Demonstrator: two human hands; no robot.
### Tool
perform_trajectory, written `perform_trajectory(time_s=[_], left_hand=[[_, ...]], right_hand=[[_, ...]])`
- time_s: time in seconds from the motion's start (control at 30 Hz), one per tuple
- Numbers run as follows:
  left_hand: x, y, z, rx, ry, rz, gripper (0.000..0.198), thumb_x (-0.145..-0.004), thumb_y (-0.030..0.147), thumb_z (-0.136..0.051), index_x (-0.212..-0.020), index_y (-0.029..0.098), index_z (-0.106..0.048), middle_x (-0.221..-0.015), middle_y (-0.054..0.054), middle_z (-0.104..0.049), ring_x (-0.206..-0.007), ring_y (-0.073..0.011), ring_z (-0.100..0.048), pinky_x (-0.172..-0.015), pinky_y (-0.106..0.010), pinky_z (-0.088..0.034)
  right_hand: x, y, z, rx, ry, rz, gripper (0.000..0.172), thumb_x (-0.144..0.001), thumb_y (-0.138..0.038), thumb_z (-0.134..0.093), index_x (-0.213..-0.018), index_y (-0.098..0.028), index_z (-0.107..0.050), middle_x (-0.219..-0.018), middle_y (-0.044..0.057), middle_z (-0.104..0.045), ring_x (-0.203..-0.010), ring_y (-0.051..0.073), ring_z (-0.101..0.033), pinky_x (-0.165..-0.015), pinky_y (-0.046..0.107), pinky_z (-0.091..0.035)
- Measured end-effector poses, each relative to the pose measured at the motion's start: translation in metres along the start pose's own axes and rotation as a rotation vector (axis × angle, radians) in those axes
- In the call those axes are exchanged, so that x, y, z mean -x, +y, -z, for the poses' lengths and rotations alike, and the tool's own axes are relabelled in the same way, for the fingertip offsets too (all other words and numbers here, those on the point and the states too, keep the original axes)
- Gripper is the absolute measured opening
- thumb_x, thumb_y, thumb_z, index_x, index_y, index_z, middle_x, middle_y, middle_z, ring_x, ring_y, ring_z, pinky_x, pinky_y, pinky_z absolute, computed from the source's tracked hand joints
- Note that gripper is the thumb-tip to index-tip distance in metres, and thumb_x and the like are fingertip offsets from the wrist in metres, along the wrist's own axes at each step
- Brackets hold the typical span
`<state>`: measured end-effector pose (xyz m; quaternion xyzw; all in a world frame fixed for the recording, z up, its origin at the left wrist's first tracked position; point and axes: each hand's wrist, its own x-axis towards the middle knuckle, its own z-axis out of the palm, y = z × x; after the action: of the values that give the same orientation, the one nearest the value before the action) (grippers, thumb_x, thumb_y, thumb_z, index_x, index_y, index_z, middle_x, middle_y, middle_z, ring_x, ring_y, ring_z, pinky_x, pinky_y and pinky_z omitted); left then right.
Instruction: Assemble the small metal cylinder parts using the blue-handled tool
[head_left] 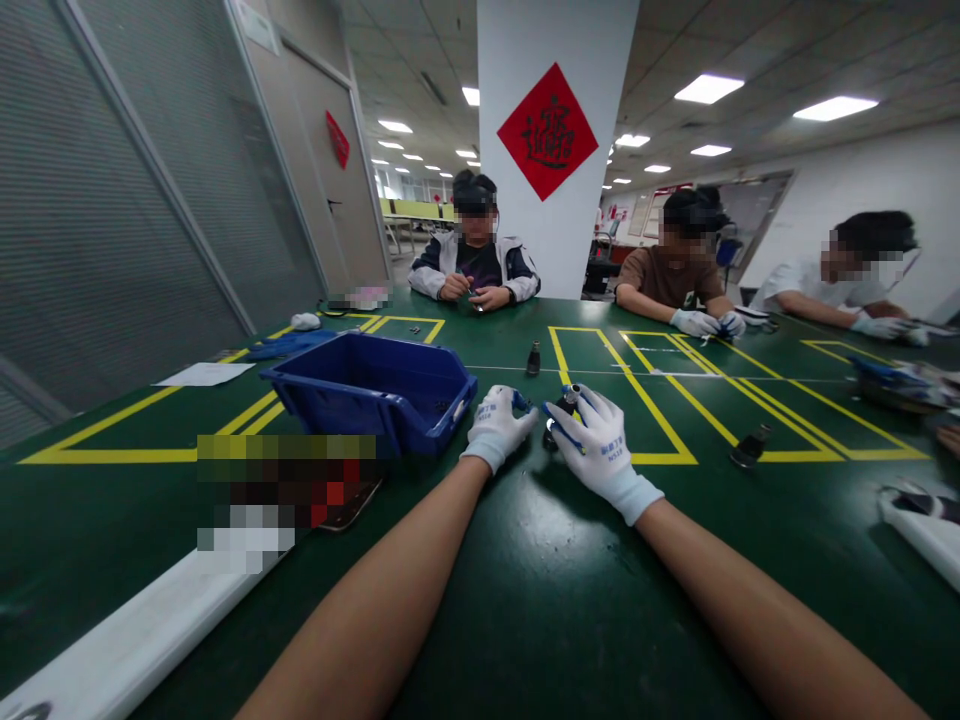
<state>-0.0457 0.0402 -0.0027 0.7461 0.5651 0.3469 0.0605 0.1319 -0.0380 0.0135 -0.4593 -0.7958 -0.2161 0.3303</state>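
Note:
Both hands wear white work gloves with blue on the fingers. My right hand (598, 440) is closed around a dark tapered part (571, 397), which its fingers largely cover. Just left of it, my left hand (498, 420) has its fingertips pinched together; anything small between them is too hidden to name. A similar dark tapered part (533, 358) stands upright on the table beyond my hands. Another dark tapered part (750, 447) is off to the right. Beside my left hand sits a blue plastic bin (360, 400) with a few small dark pieces inside.
The green table (570, 620) carries yellow tape outlines. A white bar-like object (142, 620) lies at lower left, beside a blurred-out item. Blue gloves (289, 344) and paper (204, 374) lie behind the bin. Three people work across the table; a dark tray (900, 390) is at right.

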Motion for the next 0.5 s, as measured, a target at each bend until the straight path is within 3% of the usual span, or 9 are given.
perform_trajectory(time_s=[0.17, 0.3, 0.4, 0.5], left_hand=[[0.001, 0.003, -0.003, -0.045, -0.068, -0.005, 0.033, -0.075, 0.053, -0.054, -0.081, 0.021, -0.056, -0.095, -0.005, -0.054, -0.085, -0.0182, -0.056, -0.073, -0.028, -0.045], [0.001, 0.004, -0.002, -0.076, -0.091, 0.018, 0.036, -0.075, 0.056, -0.053, -0.083, 0.021, -0.056, -0.096, -0.005, -0.054, -0.085, -0.0189, -0.056, -0.071, -0.029, -0.045], [0.001, 0.006, 0.001, -0.097, -0.112, 0.013, 0.037, -0.074, 0.057, -0.052, -0.083, 0.021, -0.055, -0.096, -0.006, -0.054, -0.085, -0.0195, -0.056, -0.070, -0.029, -0.045], [0.001, 0.007, 0.003, -0.103, -0.132, 0.018, 0.038, -0.075, 0.057, -0.052, -0.084, 0.021, -0.055, -0.098, -0.006, -0.055, -0.088, -0.0201, -0.056, -0.071, -0.029, -0.045]], right_hand=[[0.003, 0.017, 0.006, 0.047, 0.120, -0.037, 0.042, -0.086, -0.033, -0.052, -0.128, -0.031, -0.052, -0.131, 0.006, -0.049, -0.126, 0.026, -0.036, -0.101, 0.042, -0.029], [0.010, 0.067, 0.011, 0.187, 0.141, -0.186, 0.040, -0.086, -0.029, -0.050, -0.126, -0.030, -0.054, -0.114, 0.008, -0.057, -0.113, 0.025, -0.046, -0.092, 0.039, -0.033], [0.022, 0.114, 0.033, 0.316, 0.172, -0.331, 0.040, -0.085, -0.026, -0.047, -0.125, -0.027, -0.055, -0.103, 0.009, -0.059, -0.097, 0.023, -0.051, -0.082, 0.035, -0.033], [0.038, 0.155, 0.070, 0.486, 0.268, -0.450, 0.042, -0.083, -0.026, -0.047, -0.125, -0.023, -0.054, -0.100, 0.011, -0.058, -0.093, 0.023, -0.050, -0.078, 0.035, -0.030]])
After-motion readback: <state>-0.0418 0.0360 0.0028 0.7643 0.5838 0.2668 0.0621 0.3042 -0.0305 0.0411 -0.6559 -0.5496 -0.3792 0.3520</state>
